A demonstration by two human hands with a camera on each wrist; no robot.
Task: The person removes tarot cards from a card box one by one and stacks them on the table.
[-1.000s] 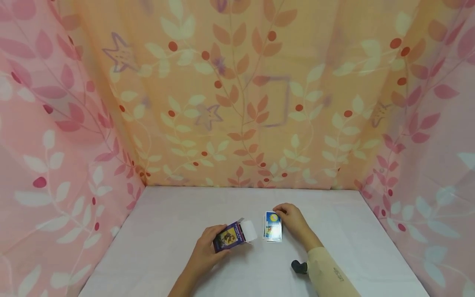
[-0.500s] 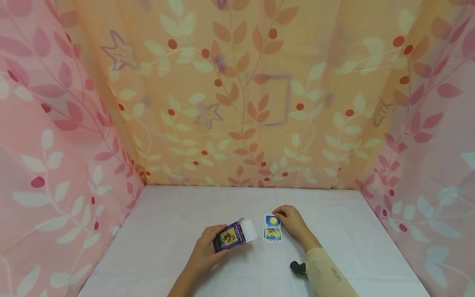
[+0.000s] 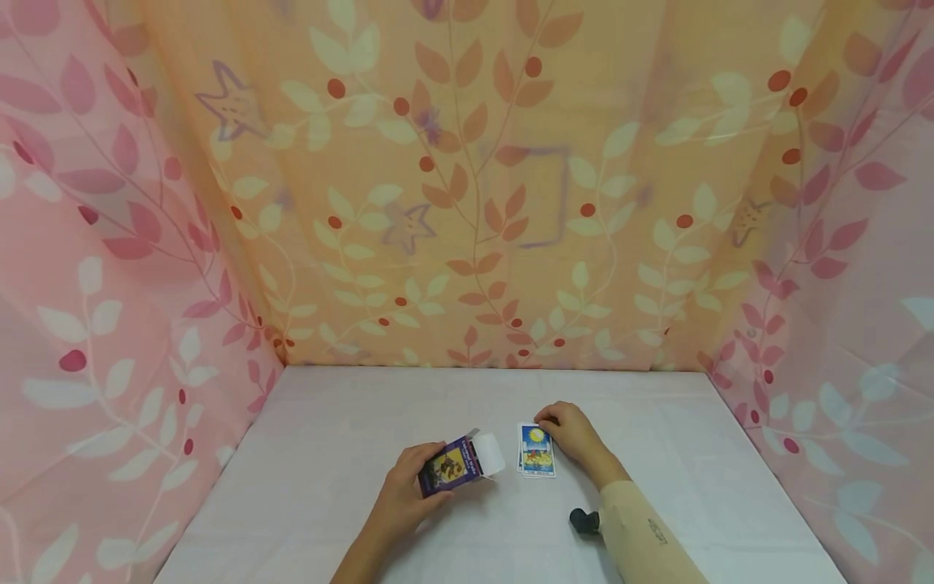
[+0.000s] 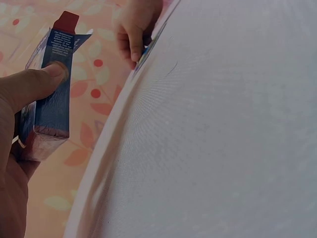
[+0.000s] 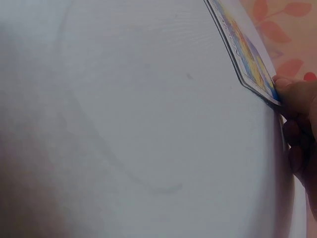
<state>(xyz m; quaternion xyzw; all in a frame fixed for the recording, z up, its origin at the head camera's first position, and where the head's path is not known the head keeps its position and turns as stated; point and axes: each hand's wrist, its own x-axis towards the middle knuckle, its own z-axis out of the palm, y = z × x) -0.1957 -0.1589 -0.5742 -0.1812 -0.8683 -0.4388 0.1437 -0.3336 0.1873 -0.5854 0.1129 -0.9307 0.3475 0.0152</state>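
A white cloth covers the worktop (image 3: 314,454), pale and lightly creased, running back to a straight far edge. Behind it hangs an orange curtain (image 3: 350,276) printed with leafy stems and red dots, with purple star outlines and part of a square showing faintly on it. Pink hangings with white and rose leaves close in both sides, the left hanging (image 3: 139,308) and the right hanging (image 3: 832,324) slanting toward the back corners.

The left hand (image 3: 409,487) grips a dark purple card box (image 3: 448,466) left of the cards, thumb on one side and fingers round the other; its white end flap stands out toward the cards. The cards (image 3: 537,454) lie face up in a small, slightly uneven pile on the cloth, near the middle. The right hand (image 3: 576,434) pinches their far right corner between thumb and fingers. A black knob (image 3: 584,521) juts from the beige sleeve (image 3: 642,527).
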